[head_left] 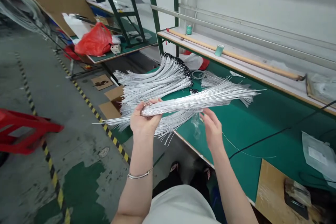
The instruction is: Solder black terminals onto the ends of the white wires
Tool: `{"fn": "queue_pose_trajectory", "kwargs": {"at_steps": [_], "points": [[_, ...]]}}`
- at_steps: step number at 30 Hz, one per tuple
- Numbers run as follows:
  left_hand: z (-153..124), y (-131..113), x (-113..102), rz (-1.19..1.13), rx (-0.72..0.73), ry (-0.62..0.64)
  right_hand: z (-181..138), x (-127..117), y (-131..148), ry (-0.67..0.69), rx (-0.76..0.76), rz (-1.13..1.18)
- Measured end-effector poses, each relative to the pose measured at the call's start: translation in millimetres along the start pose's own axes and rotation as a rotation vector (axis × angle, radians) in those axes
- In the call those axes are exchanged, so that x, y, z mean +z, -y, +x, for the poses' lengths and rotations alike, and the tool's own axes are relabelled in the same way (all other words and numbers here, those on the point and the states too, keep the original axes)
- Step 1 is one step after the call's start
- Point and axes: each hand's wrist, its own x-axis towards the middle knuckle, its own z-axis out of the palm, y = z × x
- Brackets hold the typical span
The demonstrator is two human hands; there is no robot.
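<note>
A long bundle of thin white wires (pixel 189 102) is held up nearly level over the front edge of the green bench. My left hand (pixel 145 119) is closed around its left part from below, with loose wire ends sticking out on both sides. My right hand (pixel 212 126) is just under the bundle's middle, thumb and fingers drawn together at a crumpled piece of clear plastic (pixel 195 126) that hangs from the wires. The exact grip of those fingertips is partly hidden. Behind the bundle lies a big fanned pile of white wires (pixel 157 77) with black connectors (pixel 181 63).
More wires (pixel 214 78) and a coiled cable (pixel 198 74) lie on the green bench (pixel 236 129). A shelf (pixel 236 57) above carries a wooden pole (pixel 244 59) and green rolls. A black cord (pixel 262 141) crosses the bench. Left stands a red stool (pixel 23 129).
</note>
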Motion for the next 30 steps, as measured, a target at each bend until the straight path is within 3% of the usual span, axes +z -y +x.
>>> {"fn": "queue_pose_trajectory", "kwargs": {"at_steps": [3,5,8,10,14,21,30], "points": [[-2,-8,-7,0.010,-0.037,-0.004,3,40,-3,0.049,0.030,0.086],[-2,-12,-12,0.014,-0.055,-0.005,-8,54,-4,0.139,0.075,0.101],[-1,-13,-18,0.004,-0.062,-0.012,-29,58,-1,0.337,0.133,0.074],[-3,-11,-20,-0.009,-0.056,-0.018,-36,54,2,0.382,0.141,0.061],[-12,-2,-20,-0.029,-0.059,-0.032,-30,45,6,0.280,0.111,0.115],[-25,12,-21,-0.055,-0.109,-0.027,-25,37,-1,0.255,-0.011,0.078],[8,32,-26,-0.085,-0.144,-0.040,-46,28,10,-0.042,-0.179,-0.094]]}}
